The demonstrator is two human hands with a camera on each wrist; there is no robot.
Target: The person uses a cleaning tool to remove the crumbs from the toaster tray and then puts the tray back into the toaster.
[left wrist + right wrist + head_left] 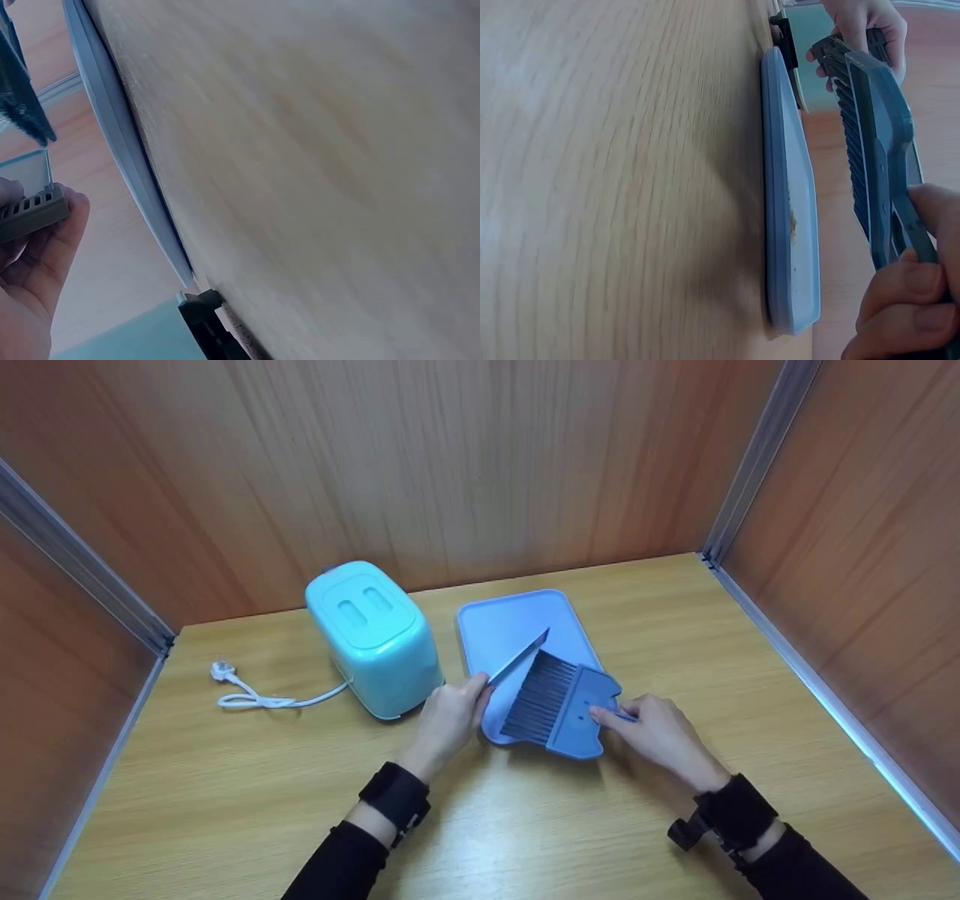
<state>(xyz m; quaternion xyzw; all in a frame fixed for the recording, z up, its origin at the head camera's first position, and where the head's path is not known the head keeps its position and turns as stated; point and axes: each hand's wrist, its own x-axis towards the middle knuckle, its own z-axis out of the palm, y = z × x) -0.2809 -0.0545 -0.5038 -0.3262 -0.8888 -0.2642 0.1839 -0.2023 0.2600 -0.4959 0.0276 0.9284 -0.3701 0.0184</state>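
My right hand (664, 735) pinches a wide blue plastic brush (581, 714), likely light, best held by its handle (913, 223); my left hand (448, 711) grips a thin grey slotted piece (519, 658).

My head view looks forward and down onto the tray (501, 622) from well above; my wrist views, turned sideways, face it edge-on from low and near, both sharing its rim.
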